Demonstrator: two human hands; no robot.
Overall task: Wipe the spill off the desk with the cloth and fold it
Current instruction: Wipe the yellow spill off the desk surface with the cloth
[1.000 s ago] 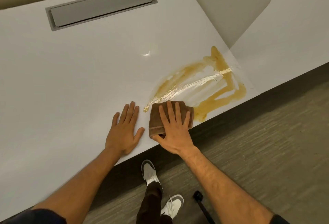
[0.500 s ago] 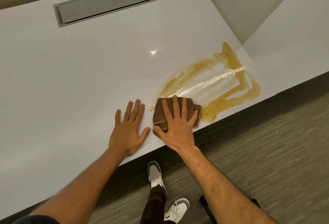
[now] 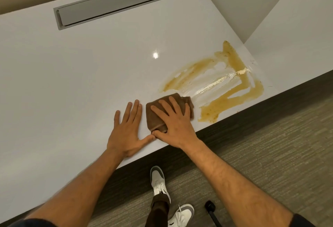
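A folded brown cloth (image 3: 155, 116) lies on the white desk (image 3: 72, 82) near its front edge. My right hand (image 3: 173, 124) presses flat on top of the cloth, fingers spread. My left hand (image 3: 128, 133) rests flat on the bare desk just left of the cloth, fingers apart, its thumb touching my right thumb. An amber spill (image 3: 236, 98) smears the desk to the right of the cloth, with pale wiped streaks through its middle.
A grey cable hatch (image 3: 108, 4) is set into the desk at the back. A second desk surface (image 3: 297, 33) adjoins at the right. Below the front edge are carpet, my shoes (image 3: 158, 178) and a black object (image 3: 210, 207).
My right hand has dragged the cloth leftward, out of the spill, up against my left hand. The left hand stays flat on the desk.
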